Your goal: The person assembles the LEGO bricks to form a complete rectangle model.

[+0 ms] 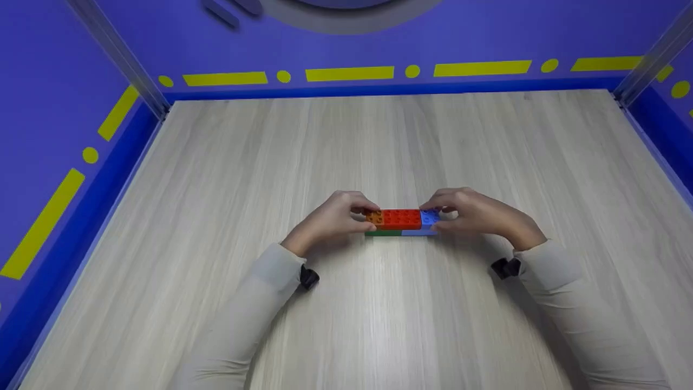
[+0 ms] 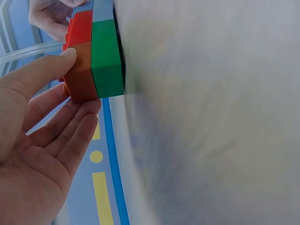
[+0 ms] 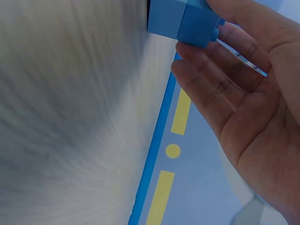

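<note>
A two-layer block of toy building bricks lies crosswise between the two hands, close over the wooden table. Its upper row has an orange brick (image 1: 374,218) at the left, a red brick (image 1: 401,219) in the middle and a blue brick (image 1: 430,217) at the right. Below are a green brick (image 2: 107,61) and a light blue brick (image 3: 166,18). My left hand (image 1: 340,218) pinches the orange end between thumb and fingers. At the other end, my right hand (image 1: 472,212) grips the blue brick, thumb on the near side and fingers on the far side.
The pale wood-grain table (image 1: 260,162) spreads around the bricks. Blue walls (image 1: 346,49) with yellow dashes and dots border it at the back and both sides, with metal posts (image 1: 122,57) in the corners. Each sleeve cuff has a small black device (image 1: 309,278).
</note>
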A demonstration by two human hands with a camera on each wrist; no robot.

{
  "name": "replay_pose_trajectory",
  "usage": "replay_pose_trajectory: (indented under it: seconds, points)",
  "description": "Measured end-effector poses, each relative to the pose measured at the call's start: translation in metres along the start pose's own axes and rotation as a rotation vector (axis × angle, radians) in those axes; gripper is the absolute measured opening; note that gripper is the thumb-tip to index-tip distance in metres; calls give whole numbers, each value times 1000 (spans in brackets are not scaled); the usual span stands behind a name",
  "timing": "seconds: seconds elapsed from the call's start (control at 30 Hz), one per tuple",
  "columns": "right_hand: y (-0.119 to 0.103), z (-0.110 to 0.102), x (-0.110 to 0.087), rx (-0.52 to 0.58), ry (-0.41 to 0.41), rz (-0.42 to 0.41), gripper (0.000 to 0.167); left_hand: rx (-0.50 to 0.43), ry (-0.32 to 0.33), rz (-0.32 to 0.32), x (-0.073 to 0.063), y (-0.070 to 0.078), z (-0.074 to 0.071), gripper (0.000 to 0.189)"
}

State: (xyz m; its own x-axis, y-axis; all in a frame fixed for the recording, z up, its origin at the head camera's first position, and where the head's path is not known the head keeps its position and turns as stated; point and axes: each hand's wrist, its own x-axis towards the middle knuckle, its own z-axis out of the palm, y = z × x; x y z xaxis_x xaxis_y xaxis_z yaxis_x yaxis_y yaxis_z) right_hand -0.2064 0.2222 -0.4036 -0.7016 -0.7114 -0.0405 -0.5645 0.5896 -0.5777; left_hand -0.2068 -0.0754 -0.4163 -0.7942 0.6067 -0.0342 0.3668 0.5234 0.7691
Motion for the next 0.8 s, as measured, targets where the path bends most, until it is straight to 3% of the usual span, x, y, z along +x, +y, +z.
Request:
replay_pose_trajectory:
  seconds: [0.37, 0.8]
  points:
    - [14, -3, 5, 121, 79, 47, 36, -38, 38, -63, 13, -4, -6, 37]
    - [23, -4, 20, 205, 147, 155, 35, -167, 167, -141, 23, -18, -10, 39]
